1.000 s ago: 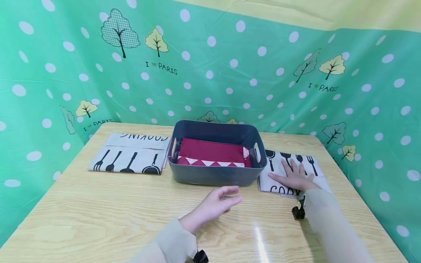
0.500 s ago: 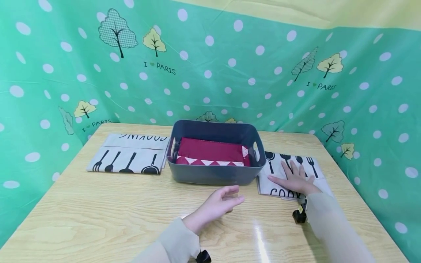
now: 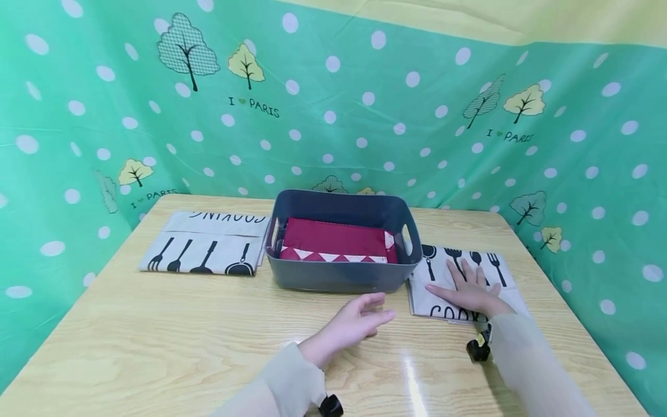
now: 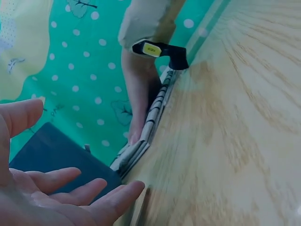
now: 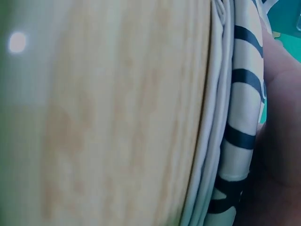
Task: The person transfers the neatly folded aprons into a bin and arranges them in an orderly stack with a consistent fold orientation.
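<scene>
"Since hands head the sheet, how is the right hand (image 3: 471, 294) entered?"

"Right hand, one: laid flat, fingers straight and spread, palm down on a folded white cloth (image 3: 440, 272)."

"Particulars of that cloth?"

"Black utensil print with lettering; layers visible along the near edge. Located on the wooden table (image 3: 156, 336), just right of a dark blue-grey bin (image 3: 333, 277); contact with the bin cannot be told."

"Left hand (image 3: 351, 324)?"

"One: relaxed, fingers parted and slightly bent, thumb held apart. Located in front of the bin, near its front wall; whether it touches the table cannot be told."

"Bin and contents?"

"Upright, rounded corners, an oval handle slot in each end. Inside: a dark red cloth (image 3: 333, 238), folded flat, white triangles along its front border."

"Remaining items?"

"A second folded cloth (image 3: 205, 243), white, matching utensil print, left of the bin. Behind the table, a green curtain (image 3: 312, 92), with white dots and printed trees."
</scene>
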Motion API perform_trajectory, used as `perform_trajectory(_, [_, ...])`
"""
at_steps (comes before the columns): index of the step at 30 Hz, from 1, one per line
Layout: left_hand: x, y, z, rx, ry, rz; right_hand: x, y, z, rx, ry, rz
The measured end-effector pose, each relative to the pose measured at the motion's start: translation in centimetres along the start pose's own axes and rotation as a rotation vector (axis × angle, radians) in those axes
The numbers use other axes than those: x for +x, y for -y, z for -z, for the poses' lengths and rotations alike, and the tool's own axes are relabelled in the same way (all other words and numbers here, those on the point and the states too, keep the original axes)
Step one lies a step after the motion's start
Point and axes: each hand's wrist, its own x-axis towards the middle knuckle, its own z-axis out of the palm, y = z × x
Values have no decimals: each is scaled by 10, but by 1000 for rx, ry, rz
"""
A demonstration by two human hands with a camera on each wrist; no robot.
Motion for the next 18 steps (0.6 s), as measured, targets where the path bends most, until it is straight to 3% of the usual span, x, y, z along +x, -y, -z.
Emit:
perform_trajectory(11, [14, 4, -10, -42, -2, 23, 2, -17, -13, 7, -24, 30])
perform_trajectory(18, [22, 6, -21, -52, -28, 24, -12, -8, -13, 8, -25, 39])
